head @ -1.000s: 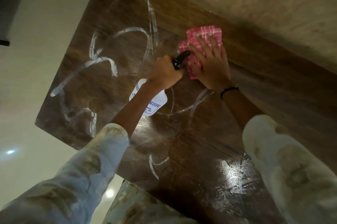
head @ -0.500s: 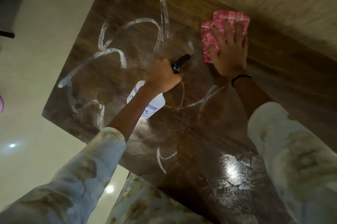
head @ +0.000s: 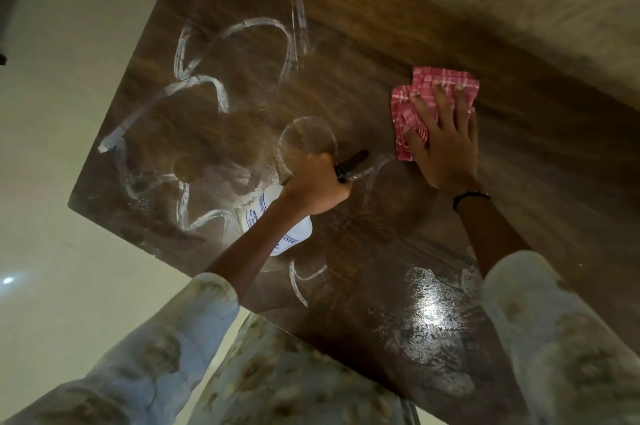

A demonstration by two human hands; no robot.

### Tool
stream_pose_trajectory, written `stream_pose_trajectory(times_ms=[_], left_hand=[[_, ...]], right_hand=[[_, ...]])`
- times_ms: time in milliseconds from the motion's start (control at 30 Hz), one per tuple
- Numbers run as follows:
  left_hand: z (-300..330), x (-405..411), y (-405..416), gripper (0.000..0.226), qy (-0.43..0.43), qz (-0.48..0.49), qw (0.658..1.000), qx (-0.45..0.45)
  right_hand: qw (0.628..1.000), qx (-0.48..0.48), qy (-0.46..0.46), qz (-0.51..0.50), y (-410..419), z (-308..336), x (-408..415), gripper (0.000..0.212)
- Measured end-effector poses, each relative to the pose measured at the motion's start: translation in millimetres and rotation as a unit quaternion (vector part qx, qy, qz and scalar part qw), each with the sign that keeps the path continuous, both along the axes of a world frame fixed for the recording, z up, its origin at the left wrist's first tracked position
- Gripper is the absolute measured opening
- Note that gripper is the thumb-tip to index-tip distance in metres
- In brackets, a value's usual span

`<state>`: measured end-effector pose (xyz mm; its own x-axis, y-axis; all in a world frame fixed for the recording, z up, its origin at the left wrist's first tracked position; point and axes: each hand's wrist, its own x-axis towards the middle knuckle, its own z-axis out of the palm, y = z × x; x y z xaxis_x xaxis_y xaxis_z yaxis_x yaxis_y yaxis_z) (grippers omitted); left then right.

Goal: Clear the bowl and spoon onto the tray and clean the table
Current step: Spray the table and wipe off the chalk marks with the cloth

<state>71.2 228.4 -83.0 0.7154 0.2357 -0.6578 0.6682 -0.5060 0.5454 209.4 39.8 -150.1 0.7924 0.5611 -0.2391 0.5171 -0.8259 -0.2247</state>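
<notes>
Hidden: spray bottle (head: 277, 224) label, partly behind gripping left hand (head: 317, 187).
Table (head: 398, 234): right hand (head: 445, 144) flat, fingers spread on cloth (head: 436, 95) (far edge).

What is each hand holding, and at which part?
The left hand grips the spray bottle at its neck. The right hand holds nothing; it presses flat on the pink cloth.

— Dark wood-grain surface (head: 398, 54), glossy, wet-looking near the front where light glares off it; smeared with whitish streaks (head: 221, 44) at the left.

— And under the right hand (head: 443, 140)?

— Woven cloth (head: 446, 78), red-and-white check, matt, folded and soft.

— In the left hand (head: 315, 187)?

— Smooth white plastic spray bottle (head: 277, 227) with printed label, shiny black nozzle (head: 353, 163).

— Sleeves (head: 568, 338)?

— Pale patterned fabric, matt.
</notes>
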Motion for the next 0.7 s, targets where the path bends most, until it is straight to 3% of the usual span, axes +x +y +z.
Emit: stream_pose_trajectory(times_ms=[467,600,700], left_hand=[[-6.0,-41.7,6.3,0.021,-0.005,0.042,0.999,0.029],[-3.6,-49.1,8.1,0.029,-0.018,0.027,0.999,0.022],[-0.6,-57.8,8.2,0.012,-0.026,0.038,0.999,0.027]], right_hand=[[1.0,-0.012,0.012,-0.026,23.9,4.4,-12.8,0.064],[0.999,0.004,0.022,0.037,63.2,7.9,-47.7,0.061],[0.993,0.019,0.026,0.112,71.8,9.4,-89.6,0.06]])
